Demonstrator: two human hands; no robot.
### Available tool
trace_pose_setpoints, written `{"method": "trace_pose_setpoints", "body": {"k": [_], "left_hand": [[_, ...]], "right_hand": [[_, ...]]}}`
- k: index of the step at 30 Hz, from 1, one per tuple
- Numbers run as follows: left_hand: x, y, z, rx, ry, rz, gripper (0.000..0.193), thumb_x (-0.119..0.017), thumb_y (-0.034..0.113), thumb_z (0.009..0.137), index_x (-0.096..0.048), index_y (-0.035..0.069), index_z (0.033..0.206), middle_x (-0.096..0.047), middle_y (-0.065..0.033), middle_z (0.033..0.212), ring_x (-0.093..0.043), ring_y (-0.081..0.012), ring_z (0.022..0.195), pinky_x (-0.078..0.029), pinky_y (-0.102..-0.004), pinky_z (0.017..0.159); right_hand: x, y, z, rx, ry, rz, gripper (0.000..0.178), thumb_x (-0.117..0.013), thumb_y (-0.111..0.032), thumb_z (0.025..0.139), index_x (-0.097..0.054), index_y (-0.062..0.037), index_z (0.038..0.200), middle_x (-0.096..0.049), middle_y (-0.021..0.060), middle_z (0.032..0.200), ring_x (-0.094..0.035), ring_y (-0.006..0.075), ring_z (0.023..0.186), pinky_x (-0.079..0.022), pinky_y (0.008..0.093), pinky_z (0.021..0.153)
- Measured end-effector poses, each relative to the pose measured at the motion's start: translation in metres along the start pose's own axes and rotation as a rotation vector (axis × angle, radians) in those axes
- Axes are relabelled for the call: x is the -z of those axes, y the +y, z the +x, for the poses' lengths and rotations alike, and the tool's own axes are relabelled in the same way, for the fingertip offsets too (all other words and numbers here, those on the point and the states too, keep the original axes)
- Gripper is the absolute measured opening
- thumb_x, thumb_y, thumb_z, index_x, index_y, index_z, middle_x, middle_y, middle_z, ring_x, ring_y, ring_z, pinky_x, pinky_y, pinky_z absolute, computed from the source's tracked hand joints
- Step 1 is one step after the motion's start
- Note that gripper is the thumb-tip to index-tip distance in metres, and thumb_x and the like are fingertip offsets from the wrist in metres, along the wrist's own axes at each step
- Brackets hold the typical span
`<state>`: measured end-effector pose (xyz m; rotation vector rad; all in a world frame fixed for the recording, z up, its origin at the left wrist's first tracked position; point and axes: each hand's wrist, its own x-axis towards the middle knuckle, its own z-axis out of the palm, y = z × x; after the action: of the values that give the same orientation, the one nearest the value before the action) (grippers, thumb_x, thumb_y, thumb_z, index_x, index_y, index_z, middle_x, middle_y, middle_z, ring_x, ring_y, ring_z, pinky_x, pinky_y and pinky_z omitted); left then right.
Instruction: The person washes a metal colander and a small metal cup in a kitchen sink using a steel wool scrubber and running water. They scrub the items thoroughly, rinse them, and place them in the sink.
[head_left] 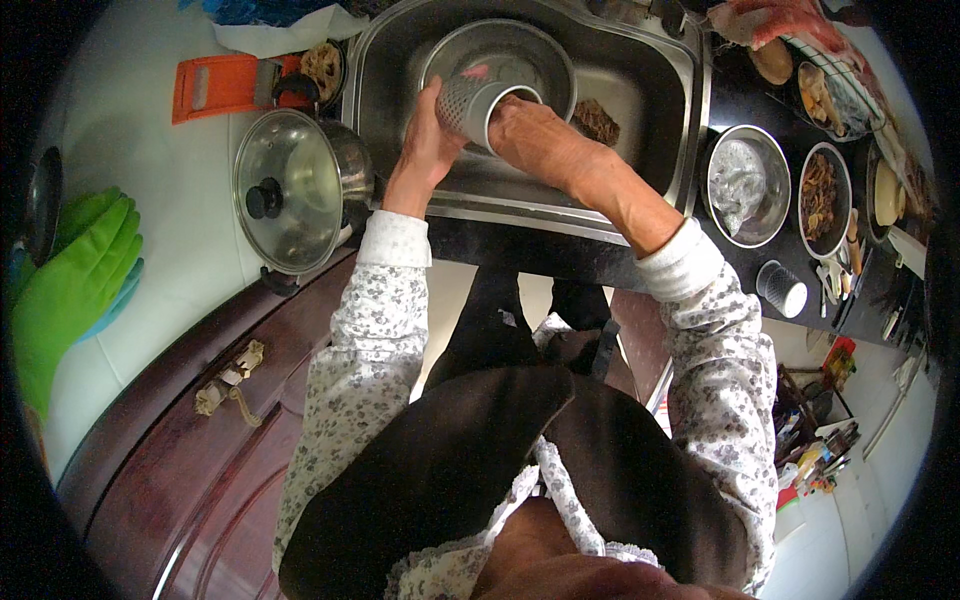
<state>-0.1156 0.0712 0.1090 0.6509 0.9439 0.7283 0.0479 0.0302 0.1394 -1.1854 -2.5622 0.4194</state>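
Observation:
My left hand [430, 138] is wrapped round a grey perforated cup, like a utensil holder [462, 108], tilted on its side with its open mouth toward the right. My right hand [535, 140] reaches into that mouth; its fingers are hidden inside, so what they hold, if anything, does not show. Both hands are over the near left part of a steel sink [655, 75]. Behind the holder a round metal basin [570, 75] stands in the sink, with a small pink patch visible in it. A brown clump [597, 122] lies on the sink floor to the right.
Left of the sink stands a lidded steel pot [290, 190], with an orange grater-like board [205, 88] beyond it. Green rubber gloves [85, 265] hang far left. On the right counter are a steel bowl with plastic [738, 185], a bowl of brown pieces [824, 200] and a perforated cup [783, 288].

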Motion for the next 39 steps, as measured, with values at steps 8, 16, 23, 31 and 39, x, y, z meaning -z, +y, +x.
{"method": "trace_pose_setpoints", "body": {"k": [8, 16, 23, 31, 39], "left_hand": [[0.002, 0.001, -0.006, 0.015, -0.046, 0.101, 0.060, -0.023, 0.050, 0.099, -0.053, 0.006, 0.128, -0.060, -0.0095, 0.120, -0.057, -0.0207, 0.111, -0.045, -0.0364, 0.096], [-0.005, 0.005, -0.011, 0.076, 0.053, 0.105, 0.063, -0.021, 0.053, 0.099, -0.055, 0.007, 0.125, -0.061, -0.0069, 0.121, -0.056, -0.0214, 0.113, -0.046, -0.0388, 0.095], [0.000, 0.002, -0.011, 0.076, 0.027, 0.114, 0.064, -0.024, 0.056, 0.097, -0.055, 0.008, 0.126, -0.060, -0.0082, 0.122, -0.056, -0.0214, 0.114, -0.047, -0.0413, 0.093], [0.010, -0.002, -0.008, 0.106, -0.052, 0.109, 0.057, -0.024, 0.050, 0.097, -0.053, 0.014, 0.130, -0.062, -0.0039, 0.117, -0.059, -0.0173, 0.106, -0.051, -0.0350, 0.082], [-0.002, 0.009, -0.017, 0.053, -0.033, 0.201, 0.060, -0.024, 0.059, 0.095, -0.051, 0.020, 0.132, -0.063, 0.0039, 0.100, -0.054, -0.0072, 0.075, -0.035, -0.0239, 0.051]], "right_hand": [[-0.009, 0.003, 0.000, 0.003, -0.032, 0.158, 0.016, -0.057, 0.001, 0.074, -0.066, 0.0055, 0.087, -0.067, 0.0231, 0.086, -0.067, 0.0351, 0.078, -0.056, 0.0398, 0.070], [0.006, -0.001, 0.000, -0.070, -0.077, 0.239, 0.027, -0.052, 0.002, 0.080, -0.059, 0.0094, 0.106, -0.061, 0.0281, 0.104, -0.063, 0.0370, 0.096, -0.054, 0.0398, 0.081], [0.000, -0.002, 0.000, 0.007, -0.033, 0.122, 0.025, -0.055, 0.000, 0.076, -0.063, 0.0079, 0.098, -0.064, 0.0276, 0.095, -0.065, 0.0378, 0.089, -0.056, 0.0414, 0.073], [-0.010, 0.003, -0.002, -0.108, 0.021, 0.378, 0.020, -0.056, 0.001, 0.076, -0.064, 0.0065, 0.093, -0.064, 0.0277, 0.092, -0.066, 0.0370, 0.087, -0.055, 0.0397, 0.074], [0.005, 0.004, -0.002, -0.097, -0.136, 0.263, 0.024, -0.053, 0.004, 0.076, -0.064, 0.0063, 0.097, -0.065, 0.0257, 0.095, -0.065, 0.0361, 0.090, -0.054, 0.0397, 0.078]]}}
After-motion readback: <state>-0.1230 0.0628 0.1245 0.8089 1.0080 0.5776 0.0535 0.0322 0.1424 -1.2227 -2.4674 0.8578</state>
